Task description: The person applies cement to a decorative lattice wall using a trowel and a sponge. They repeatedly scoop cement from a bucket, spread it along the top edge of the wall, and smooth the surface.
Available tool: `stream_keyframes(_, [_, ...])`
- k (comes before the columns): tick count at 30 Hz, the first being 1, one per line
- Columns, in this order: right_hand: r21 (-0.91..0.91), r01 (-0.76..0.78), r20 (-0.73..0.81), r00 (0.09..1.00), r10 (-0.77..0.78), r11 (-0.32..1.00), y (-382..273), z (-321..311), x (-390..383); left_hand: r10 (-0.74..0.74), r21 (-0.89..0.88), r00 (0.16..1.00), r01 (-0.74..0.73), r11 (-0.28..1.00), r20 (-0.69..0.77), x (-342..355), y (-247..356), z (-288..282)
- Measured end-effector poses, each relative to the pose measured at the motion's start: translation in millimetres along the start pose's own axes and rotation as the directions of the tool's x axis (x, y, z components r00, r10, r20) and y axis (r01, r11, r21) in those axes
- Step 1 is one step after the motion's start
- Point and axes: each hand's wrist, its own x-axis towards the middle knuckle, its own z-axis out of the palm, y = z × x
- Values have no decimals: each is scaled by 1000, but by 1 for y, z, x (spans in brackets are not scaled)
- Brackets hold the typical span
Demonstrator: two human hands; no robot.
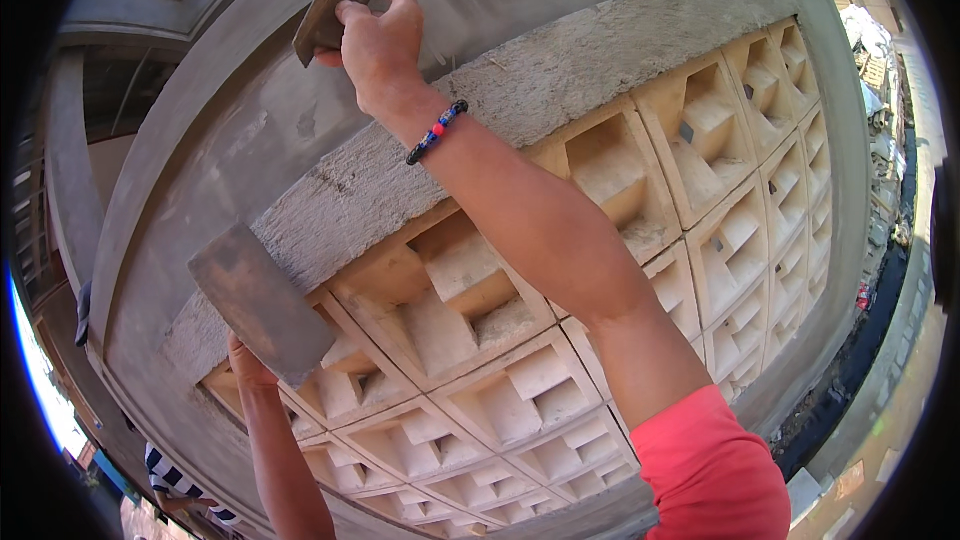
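My right hand (388, 45) is raised at the top of the view, its fingers wrapped round a small mortar-stained plastering float (330, 2) held close to the smooth grey wall (250, 130). My left hand (250, 360) is lower at the left, mostly hidden behind the flat rectangular grey plate it grips, which looks like a plasterer's hawk (262, 300). The plate's face shows a thin grey film. Between the hands runs a rough band of grey mortar (340, 190), directly above a panel of cream ventilation blocks (520, 390). The plate overlaps the band's left end.
Deep square recesses in the blocks form a grid down to the right. A curved grey moulding (130, 180) edges the wall at the left. Far below on the right lie a dark ditch (830, 410) and rubble. Striped cloth (185, 480) shows at lower left.
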Motion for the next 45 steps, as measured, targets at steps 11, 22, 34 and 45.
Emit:
stream_keyframes(11, [17, 168, -215, 963, -160, 986, -138, -176, 170, 58, 46, 998, -57, 997, -14, -3, -3, 4])
stream_keyframes(22, [-33, 107, -254, 961, -112, 994, -49, -36, 89, 59, 55, 994, -54, 997, -90, -5, -6, 20])
stream_keyframes(34, [-718, 453, 251, 877, -410, 528, -54, -43, 7, -9, 39, 998, 11, 999, -65, -4, 1, 37])
stream_keyframes(45, [-787, 605, 552, 600, -579, -123, -65, -66, 105, 6, 31, 1000, -6, 1000, -4, 3, -3, 50])
